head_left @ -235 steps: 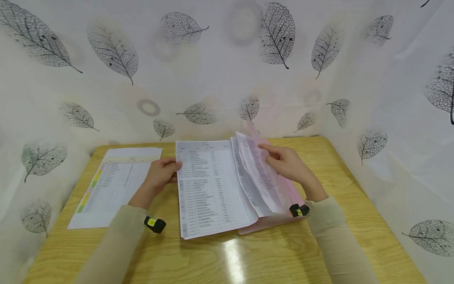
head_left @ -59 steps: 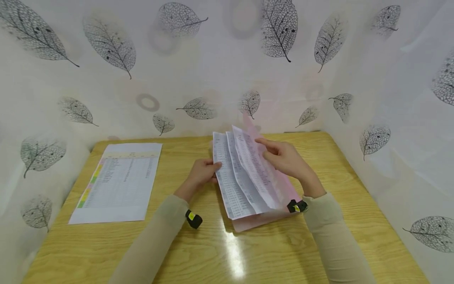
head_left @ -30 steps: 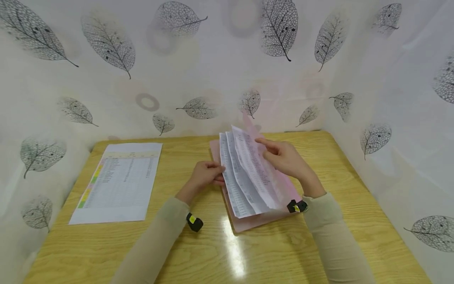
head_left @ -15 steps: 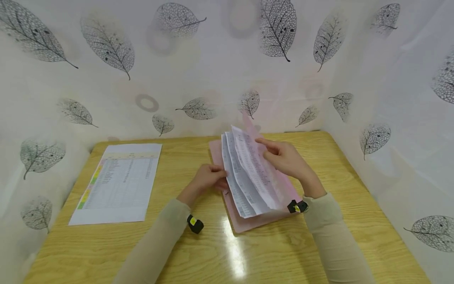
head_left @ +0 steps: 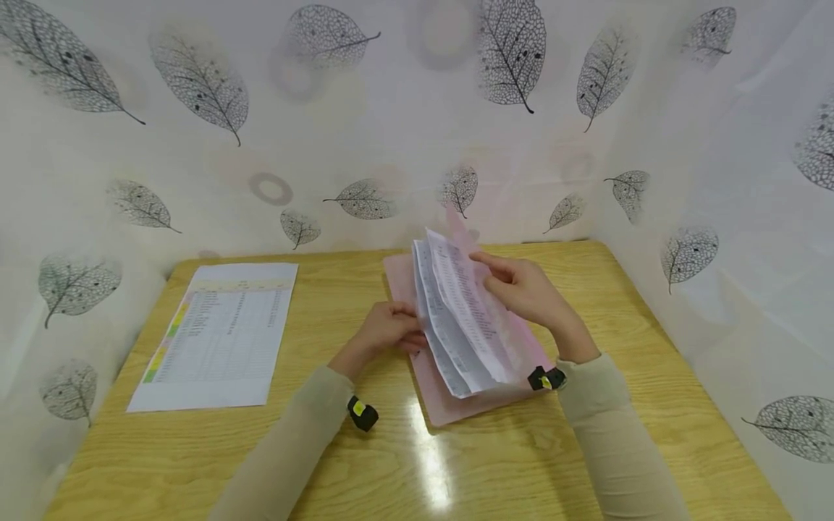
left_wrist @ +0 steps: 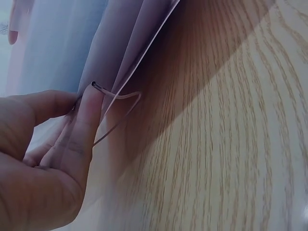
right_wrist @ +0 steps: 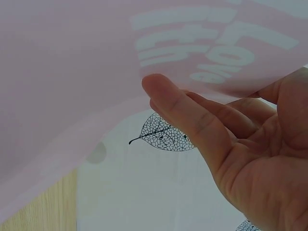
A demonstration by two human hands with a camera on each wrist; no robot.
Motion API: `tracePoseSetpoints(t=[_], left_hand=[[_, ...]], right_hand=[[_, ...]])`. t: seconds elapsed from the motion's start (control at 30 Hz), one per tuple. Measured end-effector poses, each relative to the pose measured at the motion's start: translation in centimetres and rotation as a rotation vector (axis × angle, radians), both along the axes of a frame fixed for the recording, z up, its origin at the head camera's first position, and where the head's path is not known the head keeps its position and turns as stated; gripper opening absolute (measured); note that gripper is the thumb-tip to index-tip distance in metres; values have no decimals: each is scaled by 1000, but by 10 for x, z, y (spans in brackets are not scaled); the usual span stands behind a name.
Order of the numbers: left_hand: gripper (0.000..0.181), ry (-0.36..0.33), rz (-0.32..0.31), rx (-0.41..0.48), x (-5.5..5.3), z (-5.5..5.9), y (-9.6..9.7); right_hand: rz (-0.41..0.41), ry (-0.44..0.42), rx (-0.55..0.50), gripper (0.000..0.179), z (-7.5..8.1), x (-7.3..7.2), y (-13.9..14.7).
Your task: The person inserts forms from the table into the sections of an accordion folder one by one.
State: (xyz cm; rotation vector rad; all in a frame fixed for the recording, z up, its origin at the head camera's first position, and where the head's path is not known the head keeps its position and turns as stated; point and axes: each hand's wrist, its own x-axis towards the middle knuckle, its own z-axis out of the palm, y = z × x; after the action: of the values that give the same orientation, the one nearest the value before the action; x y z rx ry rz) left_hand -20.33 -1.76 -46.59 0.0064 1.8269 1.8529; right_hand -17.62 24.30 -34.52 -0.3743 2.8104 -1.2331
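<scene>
A pink folder (head_left: 444, 414) lies partly opened on the table, with several printed sheets (head_left: 449, 333) standing tilted inside it. My left hand (head_left: 391, 329) is at the left edge of these sheets, pinching them between thumb and fingers. In the left wrist view, a thin loop of cord (left_wrist: 138, 96) with a small dark end sits by one fingertip, beside the folder's edge. My right hand (head_left: 524, 289) holds up the folder's translucent cover, which leans to the right. White lettering (right_wrist: 226, 57) shows on that cover in the right wrist view.
A printed sheet (head_left: 221, 354) with coloured strips down its left side lies flat at the table's left. The wooden table (head_left: 365, 477) is enclosed at the back and sides by pale cloth (head_left: 391, 137) printed with leaves.
The large page first spread out to the left has been brought rightward into the folder with the other sheets. My left hand followed it; my right hand has barely moved.
</scene>
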Motion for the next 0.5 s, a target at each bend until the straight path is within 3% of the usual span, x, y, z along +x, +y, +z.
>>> tracePoseSetpoints(t=[0.5], left_hand=[[11,47,50,-34,1,4,7]], right_hand=[[-2,2,4,47,0,0,0]])
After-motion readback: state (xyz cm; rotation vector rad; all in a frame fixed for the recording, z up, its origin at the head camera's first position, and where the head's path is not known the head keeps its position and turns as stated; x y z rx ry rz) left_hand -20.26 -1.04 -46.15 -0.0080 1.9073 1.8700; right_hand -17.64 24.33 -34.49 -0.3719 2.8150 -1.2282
